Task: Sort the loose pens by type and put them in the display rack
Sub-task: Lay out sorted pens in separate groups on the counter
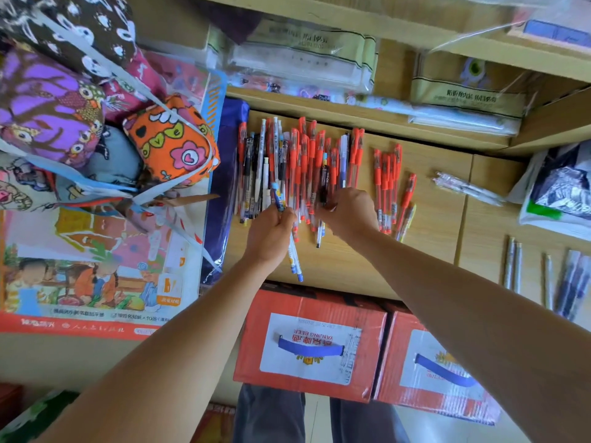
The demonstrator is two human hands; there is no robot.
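Observation:
A big pile of loose pens (300, 164) lies on the wooden shelf (428, 219), mostly red-capped ones mixed with black, white and blue pens. A small sorted row of red pens (387, 183) lies to its right. My left hand (270, 233) grips a few white pens with blue ends (292, 251), their tips pointing back toward me. My right hand (347, 212) reaches into the near edge of the pile, fingers curled round a dark pen (323, 183). No display rack can be made out.
Patterned fabric pencil cases (172, 142) and a picture-book pack (96, 282) crowd the left. Wrapped pens (467, 187) and pencils (543, 276) lie at right beside a plastic bag (559, 193). Two red cardboard boxes (310, 343) stand below the shelf edge. Packaged goods fill the upper shelf.

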